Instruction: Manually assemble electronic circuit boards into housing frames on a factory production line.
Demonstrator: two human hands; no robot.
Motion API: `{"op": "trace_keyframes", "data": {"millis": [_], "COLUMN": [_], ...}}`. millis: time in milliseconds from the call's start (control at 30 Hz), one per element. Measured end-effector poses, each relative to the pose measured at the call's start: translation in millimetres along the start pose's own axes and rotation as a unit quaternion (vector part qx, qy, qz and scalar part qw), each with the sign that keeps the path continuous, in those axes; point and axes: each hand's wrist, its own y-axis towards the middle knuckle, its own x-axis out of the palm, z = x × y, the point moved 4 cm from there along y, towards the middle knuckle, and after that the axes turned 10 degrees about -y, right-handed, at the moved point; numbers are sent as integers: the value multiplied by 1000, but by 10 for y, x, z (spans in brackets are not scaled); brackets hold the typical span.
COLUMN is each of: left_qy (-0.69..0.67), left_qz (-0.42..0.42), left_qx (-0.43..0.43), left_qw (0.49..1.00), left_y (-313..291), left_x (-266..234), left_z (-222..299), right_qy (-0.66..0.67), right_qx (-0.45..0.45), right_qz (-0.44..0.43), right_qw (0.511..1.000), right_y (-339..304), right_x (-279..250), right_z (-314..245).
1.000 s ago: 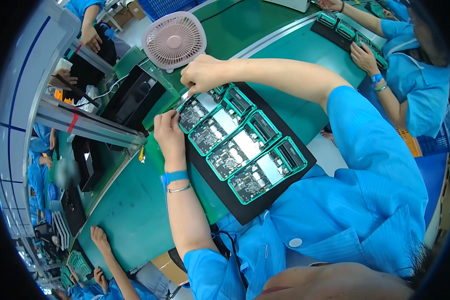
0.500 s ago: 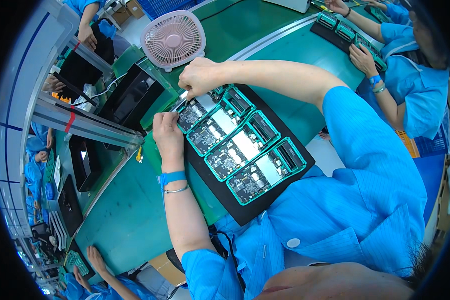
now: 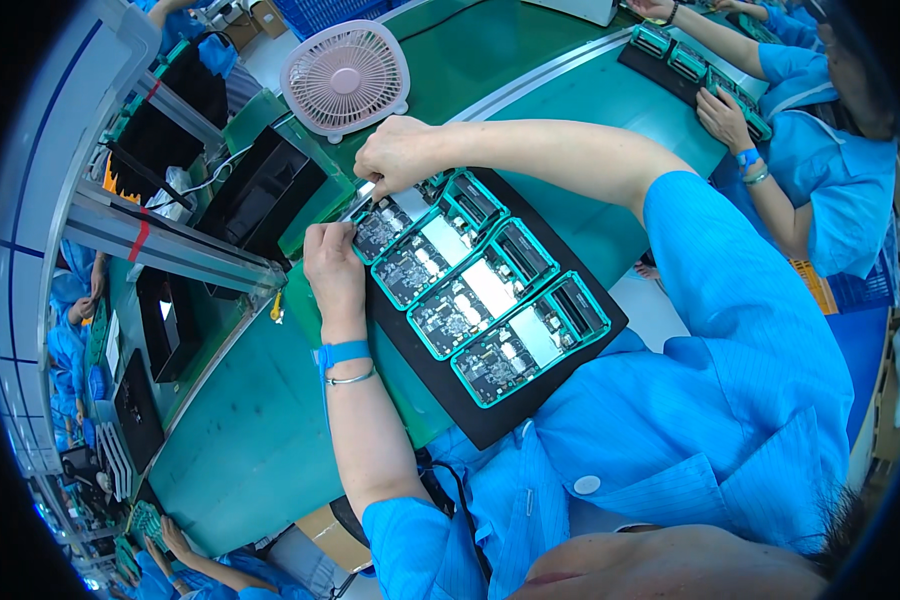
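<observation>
A black tray (image 3: pixel 555 372) lies on the green bench and carries several teal-framed circuit board assemblies (image 3: pixel 526 339) in a row. My left hand (image 3: pixel 333 270) rests at the tray's far-left end with its fingers on the edge of the last teal frame (image 3: pixel 380 228). My right hand (image 3: pixel 400 155) is closed over the top of that same frame, pinching a thin silvery tool (image 3: pixel 358 201) that touches the board. A blue wrist strap (image 3: pixel 342 353) and a thin bracelet sit on my left wrist.
A pink desk fan (image 3: pixel 345 78) stands just beyond my right hand. A black box (image 3: pixel 260 190) sits left of the tray under a metal rail (image 3: pixel 160 235). Another person in blue (image 3: pixel 820 170) handles a similar tray (image 3: pixel 690 70) at the upper right. More workers sit at the lower left.
My hands stay on the far-left frame; the view has shifted slightly. A person's hand at the upper left has moved out of sight.
</observation>
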Motion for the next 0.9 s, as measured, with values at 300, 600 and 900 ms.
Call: {"op": "trace_keyframes", "data": {"millis": [300,600,900], "left_qy": [-4,-21,-19], "left_qz": [-6,-23,-71], "left_qx": [-11,5,25], "left_qw": [1000,999,997], "left_y": [1,6,73], "left_x": [10,16,-19], "left_z": [-11,-54,-67], "right_qy": [-16,-6,-4], "right_qx": [-12,-15,-28], "right_qz": [16,3,18], "right_qw": [1000,1000,999], "right_y": [-2,-18,-21], "right_x": [31,8,9], "right_z": [-12,-15,-36]}}
